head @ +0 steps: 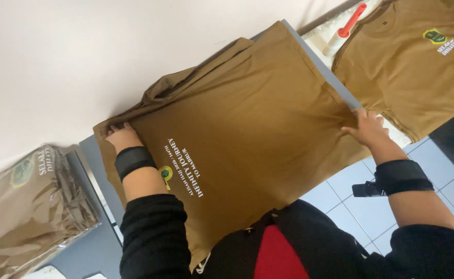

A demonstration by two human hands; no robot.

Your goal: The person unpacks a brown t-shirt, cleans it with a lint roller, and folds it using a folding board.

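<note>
Plain off-white wall (56, 62) fills the top left, with a grey table (95, 248) pushed up against it, and pale blue floor tiles (341, 201) showing at lower right.

Far left on the table is a stack of bagged shirts (28, 206), same brown colour, folded inside crinkly clear plastic with a small green and yellow badge showing through.

Next over is the main thing, a brown t-shirt (247, 119) spread out flat on the table, taking up most of the middle. It's a mustard-brown cotton-looking tee with a block of white print and a little green and yellow round emblem beside it, down near the left forearm. The fabric is mostly smooth, but it bunches into folds along the edge by the wall, where a sleeve looks tucked under.

The left hand (122, 137) sits on the shirt's left edge, fingers curled down and gripping the fabric at the fold. A black wristband (134, 160) wraps that wrist. The right hand (367, 128) is on the opposite edge, fingers pinching the cloth and tugging little creases toward it. It has a black band too, with a strap sticking out.

Top right, a second brown shirt (408, 67) lies flat with a chest badge, and a white lint roller with a red handle (343, 31) lies just beside its collar.
</note>
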